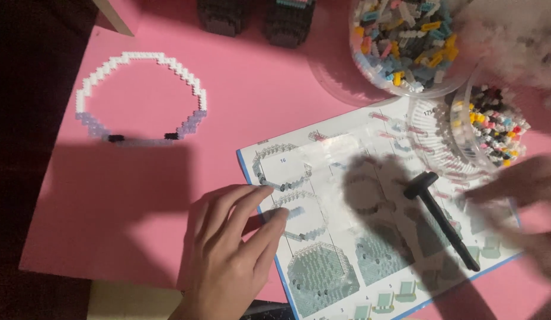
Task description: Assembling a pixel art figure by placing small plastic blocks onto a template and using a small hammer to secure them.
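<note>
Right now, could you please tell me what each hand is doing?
Left hand: open, empty, fingers resting on the instruction booklet.
Right hand: blurred; cannot tell, near the black tool.

- A pink table top fills most of the view.
- Dim light casts broad, soft shadows across it.
- At the left the surroundings are dark, almost black.
- A pale wooden leg or slat slants in at the top left.
- A lighter beige strip shows below the table's near edge.
</note>
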